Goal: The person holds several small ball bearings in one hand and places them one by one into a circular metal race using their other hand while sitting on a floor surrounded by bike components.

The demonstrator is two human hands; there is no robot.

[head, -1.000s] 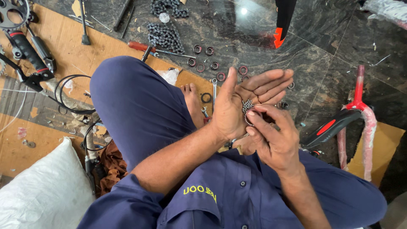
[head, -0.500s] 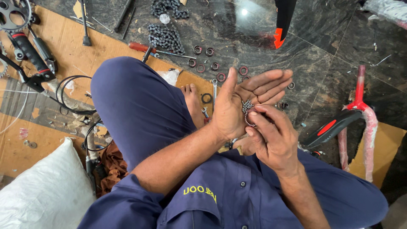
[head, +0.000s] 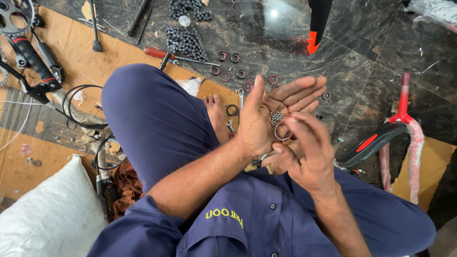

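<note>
**A:** What step did you judge it to be?

**B:** Sorting, I'd say. The left hand (head: 266, 116) lay flat and open, palm up, cupping a small heap of steel bearing balls (head: 275, 117) in its hollow, released rather than clenched. My right hand (head: 304, 152) hovered over it with fingertips (head: 291, 127) pinched on a thin bearing ring (head: 281, 134) resting at the edge of that palm.

**A:** And what did the next move call for?

**B:** By my reckoning, a steady, level palm and a light pinch; any tilt and the balls could roll off between the fingers.

**A:** How much room was there?

**B:** Tight near the body. The hands sat above the raised knee (head: 152, 114) and a bare foot (head: 216, 112). Beyond lay the dark stone floor (head: 362, 52), with round bearing cups (head: 228, 64) scattered just past the fingertips, a heap of bicycle chain (head: 185, 43) farther off, and a red-handled screwdriver (head: 164, 54) beside it. A red bicycle fork (head: 404, 119) lay well apart to the right, cardboard (head: 62, 52) and tools to the left.
</note>
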